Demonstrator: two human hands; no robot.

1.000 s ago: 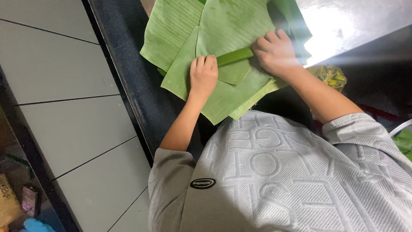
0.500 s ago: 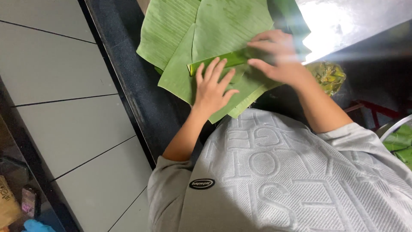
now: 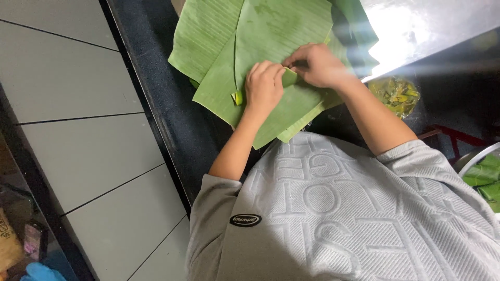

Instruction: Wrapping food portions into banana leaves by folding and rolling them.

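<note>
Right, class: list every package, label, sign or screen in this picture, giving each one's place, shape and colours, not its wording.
Shirt label: small dark oval with pale lettering, on the grey shirt's left side.
Plastic bag: clear, crumpled, holding green scraps, right of the leaves.
Packet: brownish, bottom left corner, too dim to tell more.
No signs or screens.

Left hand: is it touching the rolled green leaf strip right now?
Touching. The head view shows the left hand wrapped over the rolled leaf strip, whose end pokes out beside the fingers; no gap shows.

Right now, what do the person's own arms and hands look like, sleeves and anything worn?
Both hands, left hand and right hand, are bare: no gloves, rings or watch visible. Forearms are uncovered. Short sleeves of a light grey T-shirt with embossed lettering end near the elbows.
</note>
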